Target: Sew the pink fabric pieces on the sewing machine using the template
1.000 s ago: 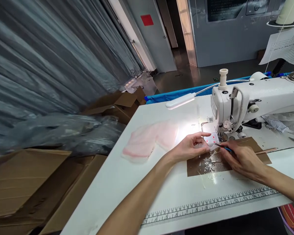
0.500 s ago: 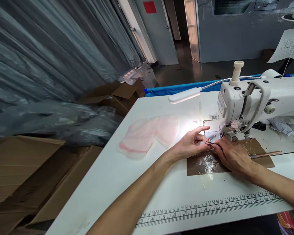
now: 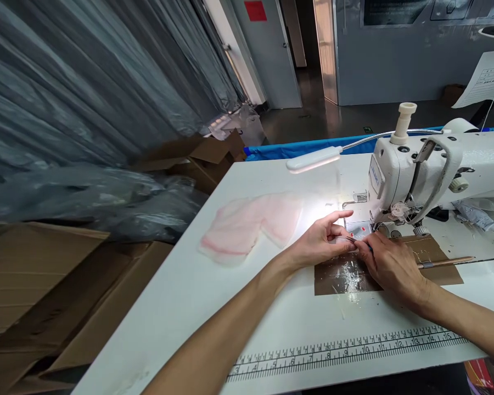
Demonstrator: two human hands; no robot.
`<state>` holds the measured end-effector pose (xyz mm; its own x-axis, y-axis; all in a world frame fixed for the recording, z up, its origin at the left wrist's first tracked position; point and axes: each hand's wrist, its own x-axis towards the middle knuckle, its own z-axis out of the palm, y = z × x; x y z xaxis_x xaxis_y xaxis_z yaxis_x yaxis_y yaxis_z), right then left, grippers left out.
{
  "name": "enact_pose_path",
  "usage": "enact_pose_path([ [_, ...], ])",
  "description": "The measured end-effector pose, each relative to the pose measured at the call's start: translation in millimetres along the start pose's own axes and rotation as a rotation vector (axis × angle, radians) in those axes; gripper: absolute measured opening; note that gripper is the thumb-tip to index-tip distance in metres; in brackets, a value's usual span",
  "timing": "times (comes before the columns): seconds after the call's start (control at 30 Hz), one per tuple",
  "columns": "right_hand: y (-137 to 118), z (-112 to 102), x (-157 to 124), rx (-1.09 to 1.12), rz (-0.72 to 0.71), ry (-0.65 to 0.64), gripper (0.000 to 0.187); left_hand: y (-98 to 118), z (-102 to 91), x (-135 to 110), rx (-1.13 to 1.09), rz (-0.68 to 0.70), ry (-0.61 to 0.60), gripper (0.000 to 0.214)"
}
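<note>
In the head view, my left hand point(image 3: 321, 241) pinches a small whitish piece of fabric point(image 3: 341, 240) between thumb and fingers, its index finger stretched out. My right hand point(image 3: 389, 266) is closed on a slim, dark pointed metal tool point(image 3: 351, 239); its tip meets the fabric at my left fingertips. Most of that tool is hidden in the hand, so I cannot tell its exact kind. Both hands are just in front of the needle area of a white sewing machine point(image 3: 415, 170). Under them lies a brown taped board point(image 3: 341, 280).
A sheer pink fabric piece point(image 3: 251, 222) lies on the white table point(image 3: 181, 312). A pencil-like stick point(image 3: 448, 261) rests on the board's right side. Along the front edge runs a ruler strip point(image 3: 346, 352). A lamp point(image 3: 315, 159) reaches over the table. Cardboard boxes point(image 3: 78, 291) stand left.
The view has shifted slightly. Both hands keep nearly the same place and hold, with the tool tip still at the fabric.
</note>
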<state>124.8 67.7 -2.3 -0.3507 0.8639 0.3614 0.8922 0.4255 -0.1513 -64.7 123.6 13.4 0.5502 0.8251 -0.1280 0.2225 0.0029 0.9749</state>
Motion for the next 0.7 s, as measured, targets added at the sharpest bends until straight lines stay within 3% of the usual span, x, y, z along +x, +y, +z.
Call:
enact_pose_path([
  [0.23,9,-8,-3,0.018,-0.006,0.046,0.051,-6,-4.9,2,0.075,0.053,-0.004,0.08],
  [0.33,32,-21,-19,0.029,-0.03,0.067,0.055,-6,-15.9,2,0.349,0.177,0.122,0.066],
  [0.43,66,-33,-47,-0.032,0.014,0.1,0.06,-1,-28.4,4,0.62,0.261,0.304,0.037],
  [0.5,90,-38,-65,-0.138,0.059,0.146,0.064,3,-34.9,10,0.758,0.198,0.336,0.028],
  [0.63,127,-45,-84,-0.25,0.205,0.068,0.069,8,-43.7,39,1.016,-0.036,0.247,0.047],
  [0.7,139,-47,-86,-0.291,0.338,0.032,0.06,9,-48.1,60,1.045,-0.057,0.248,0.047],
])
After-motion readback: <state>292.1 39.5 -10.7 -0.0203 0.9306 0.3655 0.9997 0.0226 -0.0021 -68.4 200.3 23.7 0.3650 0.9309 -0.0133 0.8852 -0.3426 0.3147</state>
